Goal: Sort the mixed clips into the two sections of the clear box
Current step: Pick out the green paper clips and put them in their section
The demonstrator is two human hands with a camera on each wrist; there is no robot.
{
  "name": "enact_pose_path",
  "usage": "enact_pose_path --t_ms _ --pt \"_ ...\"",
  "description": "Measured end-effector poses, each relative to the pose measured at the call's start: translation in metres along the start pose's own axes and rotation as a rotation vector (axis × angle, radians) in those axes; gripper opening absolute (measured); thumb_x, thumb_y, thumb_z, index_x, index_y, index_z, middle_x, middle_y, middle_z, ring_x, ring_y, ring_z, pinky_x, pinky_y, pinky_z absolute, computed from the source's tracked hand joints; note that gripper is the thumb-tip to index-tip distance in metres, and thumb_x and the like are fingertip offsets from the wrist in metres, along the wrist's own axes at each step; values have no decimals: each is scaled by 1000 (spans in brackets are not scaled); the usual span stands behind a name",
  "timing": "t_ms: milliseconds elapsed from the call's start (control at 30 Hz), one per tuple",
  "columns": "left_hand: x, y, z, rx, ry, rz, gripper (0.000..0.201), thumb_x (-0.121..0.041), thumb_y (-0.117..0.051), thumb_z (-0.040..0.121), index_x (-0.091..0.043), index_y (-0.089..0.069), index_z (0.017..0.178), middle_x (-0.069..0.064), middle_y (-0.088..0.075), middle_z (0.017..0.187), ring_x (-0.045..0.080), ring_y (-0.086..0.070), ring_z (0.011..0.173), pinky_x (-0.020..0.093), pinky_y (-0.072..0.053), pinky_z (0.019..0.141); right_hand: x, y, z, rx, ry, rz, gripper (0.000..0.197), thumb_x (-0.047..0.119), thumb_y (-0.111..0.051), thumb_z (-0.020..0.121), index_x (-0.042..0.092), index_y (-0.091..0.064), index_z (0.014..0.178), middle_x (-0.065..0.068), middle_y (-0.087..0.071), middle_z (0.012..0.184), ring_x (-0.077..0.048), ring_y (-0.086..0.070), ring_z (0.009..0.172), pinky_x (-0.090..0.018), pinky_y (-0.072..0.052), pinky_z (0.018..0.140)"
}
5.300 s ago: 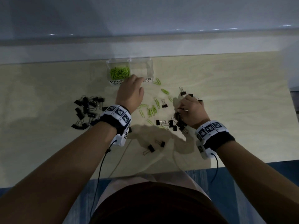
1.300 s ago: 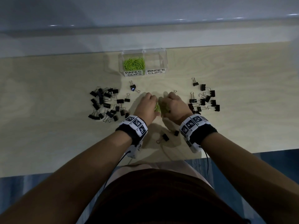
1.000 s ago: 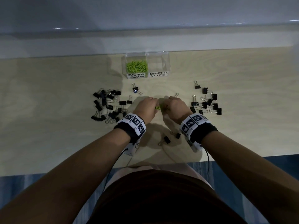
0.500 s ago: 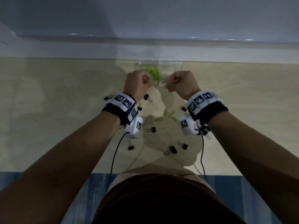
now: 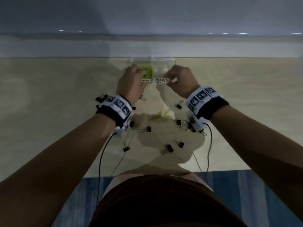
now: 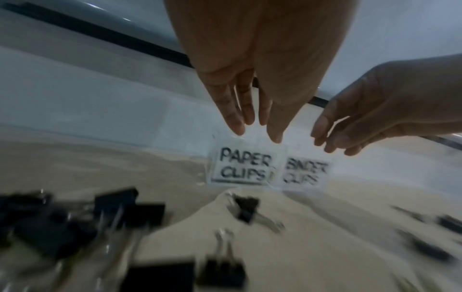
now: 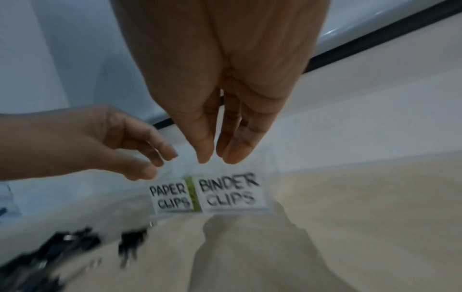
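Observation:
The clear box [image 5: 164, 60] stands at the table's far edge, its front labelled PAPER CLIPS [image 6: 243, 168] and BINDER CLIPS [image 7: 230, 192]. Green paper clips [image 5: 148, 72] lie in the left section. My left hand [image 6: 257, 130] hovers over that section, fingers straight and pointing down, nothing between them. My right hand [image 7: 215, 156] hangs over the right section beside it, fingers straight and together, holding nothing. A few green paper clips [image 5: 161, 115] lie on the table between my wrists. Black binder clips [image 5: 168, 148] are scattered nearer me.
More black binder clips cluster under my right wrist [image 5: 186, 125] and under my left wrist [image 5: 100, 99]. Wrist-camera cables [image 5: 101, 154] trail toward me over the near table edge. A pale wall ledge [image 5: 65, 46] runs right behind the box.
Both hands rose from the table's middle, where they gathered green paper clips, to the box. The left hand's green clips are gone and both hands' fingers have straightened.

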State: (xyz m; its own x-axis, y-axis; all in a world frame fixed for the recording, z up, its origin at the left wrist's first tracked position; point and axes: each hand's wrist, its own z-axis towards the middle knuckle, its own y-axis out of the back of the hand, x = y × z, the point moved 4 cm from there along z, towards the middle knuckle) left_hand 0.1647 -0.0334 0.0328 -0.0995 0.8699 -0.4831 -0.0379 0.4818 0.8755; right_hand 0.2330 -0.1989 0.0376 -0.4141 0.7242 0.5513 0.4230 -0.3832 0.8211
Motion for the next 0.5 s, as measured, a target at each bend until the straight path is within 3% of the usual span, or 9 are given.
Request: enact_pose_path --t_ms 67,167,233,367,433,500 --pt "-17 -22 -24 115 -57 -55 25 -18 -64 85 -10 -64 108 9 -56 115 26 -52 107 39 -47 89 -29 -3 -35 55 -59 -28 17 0 -61 79 9 -71 90 -12 -68 88 -26 -63 78 -44 -54 79" --pt "-54 -65 -54 391 -167 -114 24 -17 -60 87 -10 -63 110 7 -57 111 25 -52 104 38 -45 87 -64 -10 -87 116 -191 -43 16 4 -57 83 12 -71 84 -9 -70 87 -24 -64 77 -41 -55 78" --pt "-75 -90 -66 496 -230 -108 27 -17 -59 89 -10 -62 114 6 -56 115 24 -50 108 38 -44 91 -75 -15 -120 70 -202 -13 15 5 -59 82 12 -72 82 -9 -69 87 -26 -64 77 -39 -54 73" --pt "-98 -115 -68 499 -274 -81 21 -14 -59 89 -8 -65 109 7 -58 111 27 -49 109 45 -45 89 -77 -34 -167 -32 -88 -6 25 4 -69 72 12 -73 95 -8 -66 97 -30 -63 84 -36 -55 71" --pt "-101 -119 -60 478 -282 -53 20 -15 -57 90 -7 -66 106 10 -59 110 28 -50 108 44 -44 89 -73 -43 -177 -81 -50 -32 21 10 -63 77 10 -73 95 -11 -67 98 -34 -61 84 -38 -56 69" --pt "-102 -118 -50 432 -272 -35 21 -17 -56 91 -7 -65 108 11 -58 117 29 -48 112 41 -43 92 -74 -44 -181 -171 -64 -65 30 24 -51 83 7 -73 91 -13 -66 94 -36 -59 80 -40 -55 63"
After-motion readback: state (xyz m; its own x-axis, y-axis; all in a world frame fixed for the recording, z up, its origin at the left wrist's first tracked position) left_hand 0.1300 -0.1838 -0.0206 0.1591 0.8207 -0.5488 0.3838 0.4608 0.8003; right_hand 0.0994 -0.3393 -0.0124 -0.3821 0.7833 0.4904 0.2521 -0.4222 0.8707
